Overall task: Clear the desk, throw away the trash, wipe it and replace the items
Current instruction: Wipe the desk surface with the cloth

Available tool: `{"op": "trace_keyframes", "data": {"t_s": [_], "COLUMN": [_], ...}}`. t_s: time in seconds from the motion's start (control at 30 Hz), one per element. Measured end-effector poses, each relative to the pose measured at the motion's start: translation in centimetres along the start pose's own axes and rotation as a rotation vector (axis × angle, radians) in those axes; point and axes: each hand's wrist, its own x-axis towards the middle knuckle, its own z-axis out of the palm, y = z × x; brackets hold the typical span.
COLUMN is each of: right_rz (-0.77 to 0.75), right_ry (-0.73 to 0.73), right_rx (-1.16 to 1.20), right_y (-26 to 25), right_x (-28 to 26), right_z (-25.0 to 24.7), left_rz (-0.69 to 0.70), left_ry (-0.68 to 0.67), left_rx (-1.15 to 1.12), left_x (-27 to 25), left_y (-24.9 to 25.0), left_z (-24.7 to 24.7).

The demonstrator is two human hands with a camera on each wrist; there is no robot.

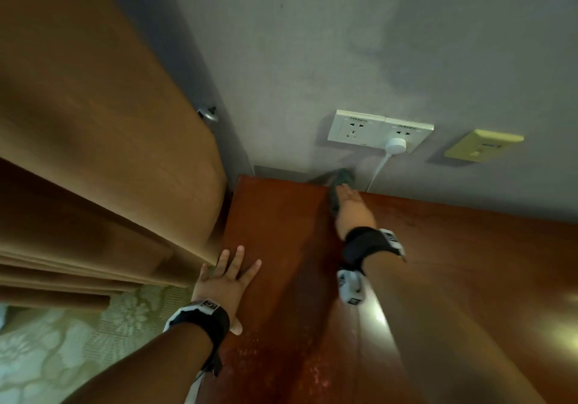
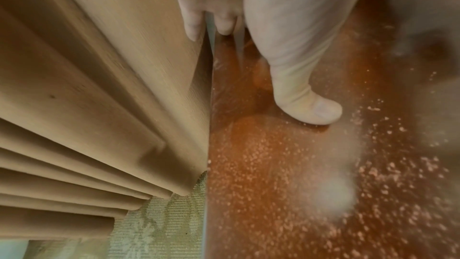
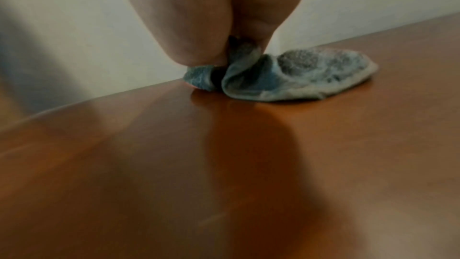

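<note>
Spanning the background, a grey wall (image 1: 344,43) rises behind a tan curtain (image 1: 93,153) and the reddish-brown desk (image 1: 453,262). The person's left hand (image 1: 226,281) lies flat on the desk beside the curtain, fingers spread. The right hand (image 1: 352,209) pinches a blue-grey cloth (image 3: 298,78) against the desk's far edge by the wall, below a double socket (image 1: 359,128) holding a white plug (image 1: 395,145).

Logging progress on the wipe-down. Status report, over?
Left hand flat on desk, by curtain. Right hand pinches cloth at desk's far edge by wall. White cord hangs beside cloth; pale specks near left hand.
</note>
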Motion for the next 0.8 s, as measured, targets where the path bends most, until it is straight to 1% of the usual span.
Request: {"op": "trace_keyframes", "data": {"t_s": [0.07,0.1,0.17,0.23,0.27,0.33,0.43,0.53,0.6,0.67,0.73,0.8], "right_rz": [0.098,0.133,0.173,0.209,0.208,0.142,-0.068,-0.189,-0.284,-0.373,-0.38,-0.365], "right_ry": [0.048,0.051,0.049,0.038,0.029,0.0,-0.037,-0.058,-0.129,-0.25,-0.287,-0.298], "right_rx": [-0.014,-0.032,-0.069,-0.064,-0.062,-0.082,-0.115,-0.069,-0.045,-0.079,-0.083,-0.047], "right_y": [4.1,5.4,6.1,5.0,3.9,0.8,-5.9,-13.4,-17.8,-20.7,-22.1,-22.2], "right_x": [-0.3,-0.5,-0.4,-0.1,0.1,0.5,0.8,1.2,1.2,0.8,0.9,0.6], "right_z": [-1.5,-2.0,-2.1,-1.8,-1.7,-1.2,0.7,2.9,4.9,6.7,8.2,7.7], "left_rz": [0.001,0.004,0.006,0.005,0.005,0.011,0.019,0.017,0.012,-0.002,-0.01,-0.009], "left_ry": [0.0,0.001,0.005,0.005,0.005,0.009,0.015,0.017,-0.007,-0.057,-0.063,-0.051], "left_rx": [0.0,0.0,0.0,0.002,0.003,0.005,-0.004,-0.02,-0.01,0.008,0.022,0.018], "left_x": [0.0,0.1,0.1,0.0,0.0,0.0,0.0,0.0,-0.1,-0.2,-0.1,0.1], "left_y": [0.0,0.1,0.0,0.0,-0.1,-0.1,-0.1,-0.1,-0.2,-0.1,0.0,-0.1], "left_z": [0.0,0.0,0.0,0.0,0.0,0.0,0.1,0.1,-0.2,-0.5,-0.6,-0.4]}}
